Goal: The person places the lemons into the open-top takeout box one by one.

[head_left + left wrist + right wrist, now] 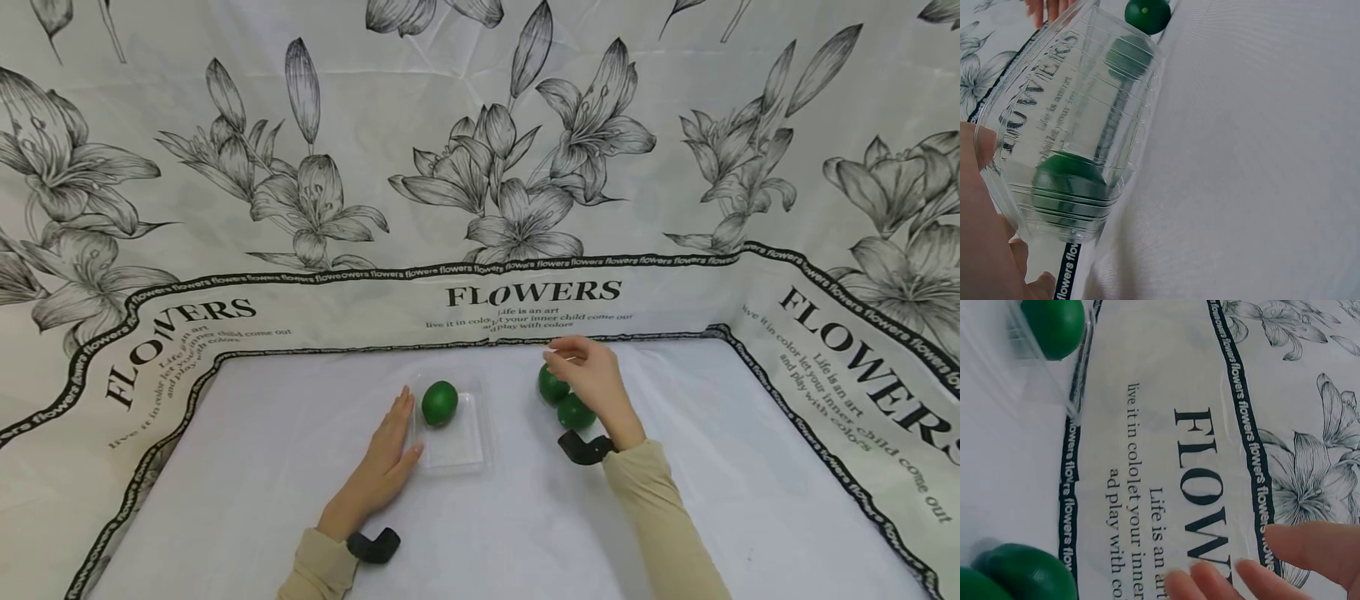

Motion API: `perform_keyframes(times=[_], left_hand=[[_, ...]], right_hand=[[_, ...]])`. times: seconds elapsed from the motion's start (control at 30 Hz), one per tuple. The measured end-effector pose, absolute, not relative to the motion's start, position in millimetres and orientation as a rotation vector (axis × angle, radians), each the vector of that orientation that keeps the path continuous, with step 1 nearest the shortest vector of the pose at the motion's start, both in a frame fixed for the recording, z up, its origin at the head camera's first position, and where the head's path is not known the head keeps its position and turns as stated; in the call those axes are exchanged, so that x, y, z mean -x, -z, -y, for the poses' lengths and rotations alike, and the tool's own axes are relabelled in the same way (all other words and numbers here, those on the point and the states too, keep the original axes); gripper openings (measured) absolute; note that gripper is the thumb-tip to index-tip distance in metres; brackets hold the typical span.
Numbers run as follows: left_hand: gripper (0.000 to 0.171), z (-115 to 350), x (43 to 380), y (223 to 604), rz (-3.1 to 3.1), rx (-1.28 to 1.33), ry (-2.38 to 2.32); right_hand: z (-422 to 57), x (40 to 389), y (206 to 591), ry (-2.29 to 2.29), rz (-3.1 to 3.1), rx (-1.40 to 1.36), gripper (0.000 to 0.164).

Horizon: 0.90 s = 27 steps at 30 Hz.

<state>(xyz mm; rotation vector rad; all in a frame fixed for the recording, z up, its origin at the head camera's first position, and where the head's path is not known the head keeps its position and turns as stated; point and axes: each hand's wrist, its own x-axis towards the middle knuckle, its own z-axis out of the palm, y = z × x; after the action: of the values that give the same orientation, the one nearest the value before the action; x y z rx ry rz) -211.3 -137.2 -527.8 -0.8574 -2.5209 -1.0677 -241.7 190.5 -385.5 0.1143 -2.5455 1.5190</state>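
Note:
A clear plastic container point(459, 463) stands on the white cloth, with one green lime point(439, 403) inside toward its far end. My left hand point(384, 457) rests along the container's left side, its fingers fairly straight. Through the clear wall in the left wrist view, the lime inside point(1067, 187) shows distorted. To the right of the container, two more limes, a far one point(552, 385) and a nearer one point(576, 412), lie side by side. My right hand point(592, 377) hovers over this pair, partly covering them. Its thumb and fingers point(1207, 582) stand apart with nothing between them.
A white cloth point(262, 467) covers the work surface. Behind and at both sides rises a flower-printed fabric wall point(525, 200) with a black lettered border. Each wrist carries a black curved mount, a left one point(373, 546) and a right one point(585, 447).

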Motion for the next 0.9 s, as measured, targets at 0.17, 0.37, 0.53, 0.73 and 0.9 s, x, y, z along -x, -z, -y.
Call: perform_keyframes(times=[0.17, 0.37, 0.53, 0.73, 0.9], left_hand=[[0.066, 137, 211, 527, 2.515, 0.859, 1.075], [0.066, 137, 210, 527, 2.526, 0.844, 1.098], [0.067, 138, 209, 528, 2.545, 0.829, 1.095], [0.066, 138, 210, 528, 2.549, 0.833, 1.092], [0.066, 138, 211, 528, 2.536, 0.85, 1.089]], right_hand=[[-217, 237, 403, -1.483, 2.333, -0.041, 0.028], [-230, 228, 438, -1.65, 2.17, 0.184, 0.035], [-232, 221, 463, -1.812, 2.165, 0.341, 0.048], [-234, 217, 483, -1.951, 2.134, 0.416, 0.053], [-238, 216, 496, -1.936, 2.165, 0.399, 0.056]])
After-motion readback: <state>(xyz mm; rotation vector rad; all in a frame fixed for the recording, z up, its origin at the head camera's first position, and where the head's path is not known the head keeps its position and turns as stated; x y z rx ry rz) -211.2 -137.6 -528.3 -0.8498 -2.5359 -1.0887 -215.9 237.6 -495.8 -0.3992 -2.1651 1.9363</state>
